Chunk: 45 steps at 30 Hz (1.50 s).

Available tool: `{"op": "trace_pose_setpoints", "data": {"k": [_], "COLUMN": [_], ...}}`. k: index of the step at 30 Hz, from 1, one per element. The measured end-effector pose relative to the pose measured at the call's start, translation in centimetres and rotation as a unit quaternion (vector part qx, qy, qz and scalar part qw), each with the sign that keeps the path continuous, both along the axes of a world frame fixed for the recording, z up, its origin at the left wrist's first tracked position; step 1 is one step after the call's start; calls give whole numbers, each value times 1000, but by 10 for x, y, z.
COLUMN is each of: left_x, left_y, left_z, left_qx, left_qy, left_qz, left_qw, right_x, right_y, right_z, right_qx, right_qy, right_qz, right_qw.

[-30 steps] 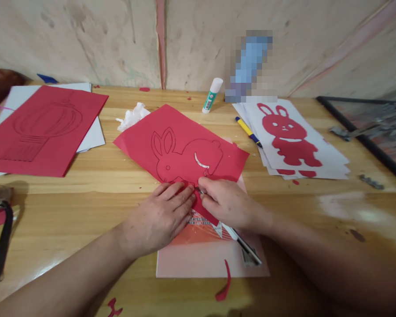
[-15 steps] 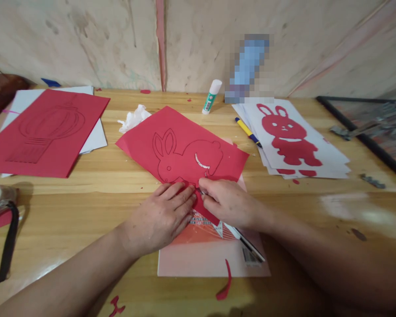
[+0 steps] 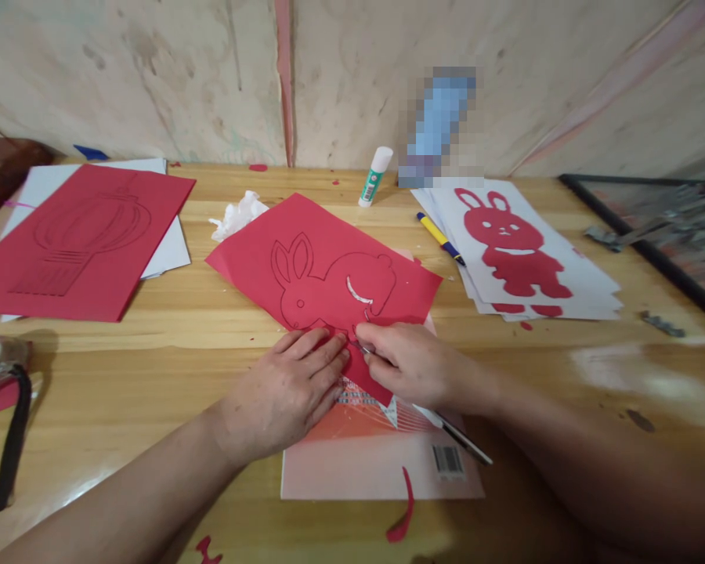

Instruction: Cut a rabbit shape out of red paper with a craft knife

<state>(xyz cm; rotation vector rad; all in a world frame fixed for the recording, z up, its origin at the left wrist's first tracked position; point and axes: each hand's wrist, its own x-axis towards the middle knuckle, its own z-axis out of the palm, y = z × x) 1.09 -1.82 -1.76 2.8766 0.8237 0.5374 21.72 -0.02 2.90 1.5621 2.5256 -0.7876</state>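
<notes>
Red paper (image 3: 341,270) with a rabbit outline drawn on it lies in the middle of the table; a curved slit is cut into the rabbit's body. My left hand (image 3: 287,384) rests flat on the paper's lower part, fingers stretched out. Just to its right, my right hand (image 3: 423,364) grips a craft knife (image 3: 467,440); its tip meets the paper near my left fingertips, and its rear end sticks out below the hand. Much of the knife is hidden by my right hand. Under the paper is a pale booklet (image 3: 381,470) with a barcode.
Red paper with a lantern drawing (image 3: 94,235) lies on white sheets at left. A glue stick (image 3: 376,176) stands behind, beside crumpled tissue (image 3: 239,215). At right are a yellow-blue pen (image 3: 440,237), sheets with a red rabbit cutout (image 3: 514,251) and a black-edged frame (image 3: 640,243). Red scraps (image 3: 404,509) lie in front.
The rear end of the craft knife has swung to the right, baring the booklet's barcode. My right hand has shifted very slightly; my left hand stays pressed on the paper.
</notes>
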Motion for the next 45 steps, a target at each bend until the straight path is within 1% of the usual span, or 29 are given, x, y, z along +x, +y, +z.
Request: {"op": "trace_pose_setpoints", "data": {"k": [2,5,9,16,22,29,35,45], "left_x": [0,0,2,2,2,2,1,0], "left_y": [0,0,0,0,0,0,0,0], "left_z": [0,1,2,3,3,3,2,0], "left_qx": [-1,2,6,4,1,3,-5,-8], "left_qy": [0,-3,-12,-9,-5,-5,-3,4], "left_qz": [0,1,4,2,2,2,3,0], "left_qw": [1000,1000,1000,1000,1000,1000,1000,1000], "right_x": [1,1,-2,-6,-10,-8,-3,-1], "right_y": [0,1,1,0,1,2,2,3], "right_z": [-1,-2,-6,-5,-4,-1,-4,-1], "right_qx": [-5,-9,-2,7,11,-12,3,7], "right_qy": [23,36,30,-9,-36,-16,8,-20], "right_qz": [-3,-32,-60,-70,-66,-51,-25,12], "right_qw": [1000,999,998,997,997,999,1000,1000]}}
